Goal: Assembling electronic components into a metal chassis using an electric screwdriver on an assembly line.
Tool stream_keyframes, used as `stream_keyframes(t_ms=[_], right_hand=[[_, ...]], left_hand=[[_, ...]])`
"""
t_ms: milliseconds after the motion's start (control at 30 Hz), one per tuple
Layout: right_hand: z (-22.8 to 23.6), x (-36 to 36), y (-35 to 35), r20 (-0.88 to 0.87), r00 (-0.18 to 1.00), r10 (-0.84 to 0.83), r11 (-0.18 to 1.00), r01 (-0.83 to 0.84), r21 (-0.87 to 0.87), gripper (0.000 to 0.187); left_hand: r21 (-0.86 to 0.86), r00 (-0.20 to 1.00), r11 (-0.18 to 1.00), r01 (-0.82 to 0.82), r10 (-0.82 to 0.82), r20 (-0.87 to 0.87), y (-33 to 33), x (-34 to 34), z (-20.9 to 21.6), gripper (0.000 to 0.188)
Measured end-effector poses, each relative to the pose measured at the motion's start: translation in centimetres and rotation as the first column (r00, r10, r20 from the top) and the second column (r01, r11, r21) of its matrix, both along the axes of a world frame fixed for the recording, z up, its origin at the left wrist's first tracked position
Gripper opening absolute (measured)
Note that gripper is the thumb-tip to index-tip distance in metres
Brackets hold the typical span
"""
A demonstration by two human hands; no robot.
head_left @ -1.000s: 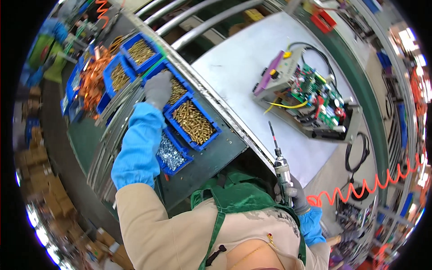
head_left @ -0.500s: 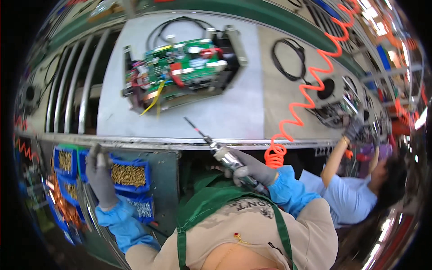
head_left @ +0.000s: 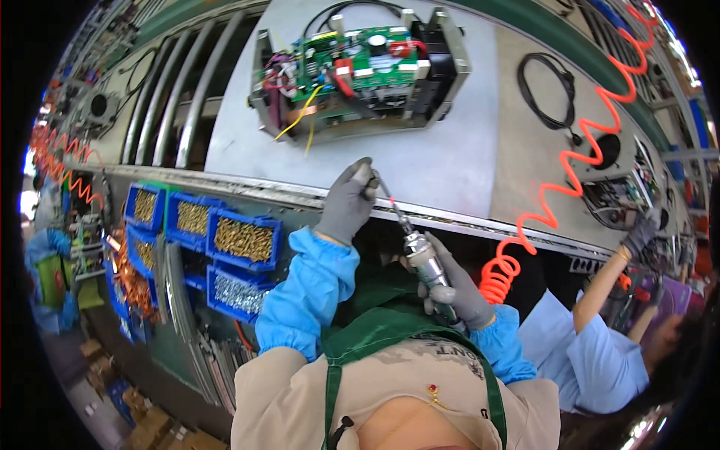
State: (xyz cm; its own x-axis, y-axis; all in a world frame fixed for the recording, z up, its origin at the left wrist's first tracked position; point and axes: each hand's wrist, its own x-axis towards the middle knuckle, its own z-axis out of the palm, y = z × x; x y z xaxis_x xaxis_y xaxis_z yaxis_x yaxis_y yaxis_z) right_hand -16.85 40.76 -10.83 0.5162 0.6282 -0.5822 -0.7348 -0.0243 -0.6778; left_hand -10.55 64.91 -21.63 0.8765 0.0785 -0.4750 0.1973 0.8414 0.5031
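Observation:
My right hand point(head_left: 459, 289), in a grey glove, wraps round a silver power screwdriver point(head_left: 426, 259) whose long thin bit points up and away to the left. At the tip of that bit, my gloved left hand point(head_left: 347, 201) has its fingers pinched together; what they hold is too small to make out. Both hands are near the front edge of the workbench. Beyond them stands an open-framed electronic unit point(head_left: 364, 75) with a green circuit board, a black fan-like end and loose yellow wires.
Blue bins of brass-coloured screws point(head_left: 244, 238) and a bin of silver screws point(head_left: 238, 292) stand at left below the bench edge point(head_left: 255, 186). An orange coiled hose point(head_left: 555, 217) runs along the right. A black cable coil point(head_left: 547, 90) lies there, and a co-worker's gloved hand point(head_left: 641, 231) works farther right.
My left hand has moved right from above the brass screw bins to the bit's tip, its fingers now pinched. The view has shifted, so the bins and unit appear elsewhere.

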Motion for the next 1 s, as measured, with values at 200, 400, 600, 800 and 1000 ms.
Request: stream_keyframes(t_ms=[200, 400, 600, 800, 1000], right_hand=[[-0.1, 0.0, 1.1, 0.041, 0.998, 0.048, 0.998, -0.046, -0.049, 0.095], [-0.5, 0.2, 1.6, 0.107, 0.992, 0.058, 0.996, -0.05, -0.079, 0.093], [0.3, 0.4, 2.5, 0.014, 0.998, 0.063, 0.994, -0.062, -0.093, 0.096], [-1.2, -0.2, 3.6, -0.108, 0.993, 0.039, 0.999, -0.038, 0.011, 0.108], [-2.5, 0.4, 4.4, -0.053, 0.998, -0.029, 0.999, 0.032, 0.043, 0.107]], left_hand=[[-0.017, 1.0, 1.0, -0.025, 0.025, -0.019, 1.1, -0.5, 0.5, 0.034], [0.032, 0.999, 0.999, -0.024, 0.026, -0.041, 2.1, 0.3, 1.4, 0.034], [0.569, 0.969, 0.785, 0.246, -0.2, -0.144, 3.9, 0.0, 4.3, 0.043], [0.499, 0.986, 0.851, 0.162, -0.126, -0.106, 4.0, -1.9, 4.3, 0.043], [0.665, 0.936, 0.719, -0.203, 0.341, -0.082, 11.1, -3.6, 2.2, 0.035]])
